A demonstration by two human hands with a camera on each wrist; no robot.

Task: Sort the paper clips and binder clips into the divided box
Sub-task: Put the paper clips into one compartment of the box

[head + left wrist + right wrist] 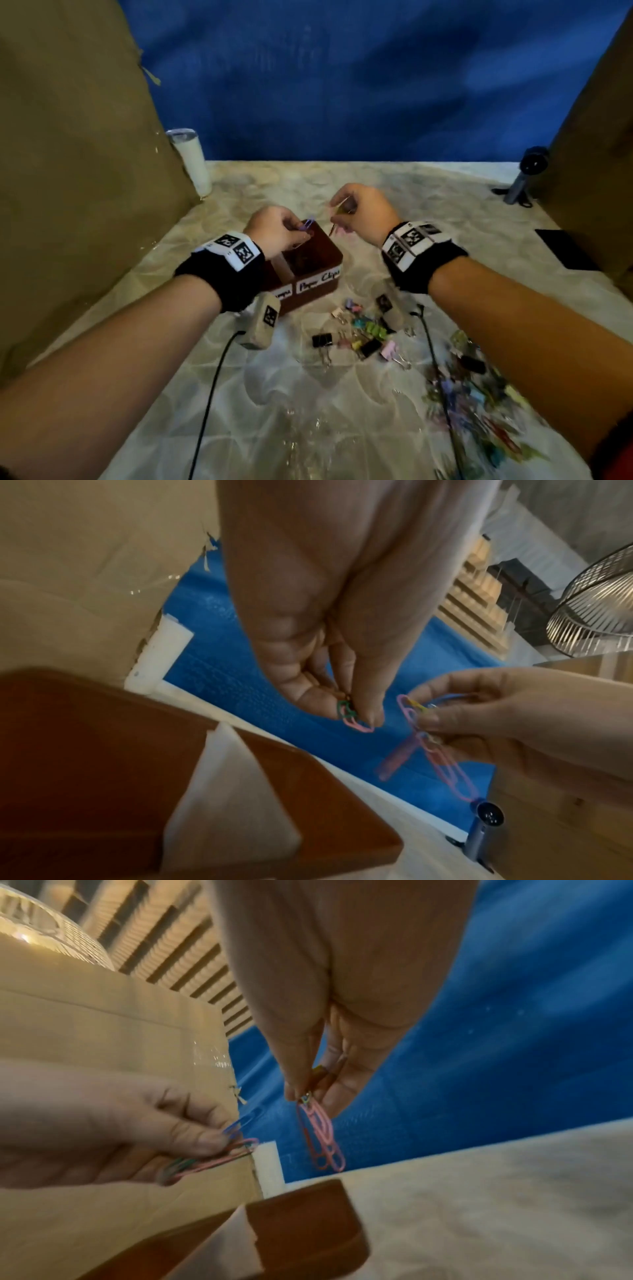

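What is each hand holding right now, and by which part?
Left hand: paper clips, pinched at fingertips. Right hand: linked clips, pinched at the top, dangling.

Your left hand (pixel 274 231) pinches a few paper clips (pixel 66 224), a purple one uppermost, right over the far rim of the divided box (pixel 318 274). Your right hand (pixel 359 214) pinches another bunch of clips (pixel 339 212) just beside your left fingers (pixel 294 222), past the box's far corner. Nearer to you than both sets of fingers, binder clips (pixel 363 334) lie scattered on the tabletop (pixel 342 411), with a blurred heap of coloured clips (pixel 479 411) under your right forearm.
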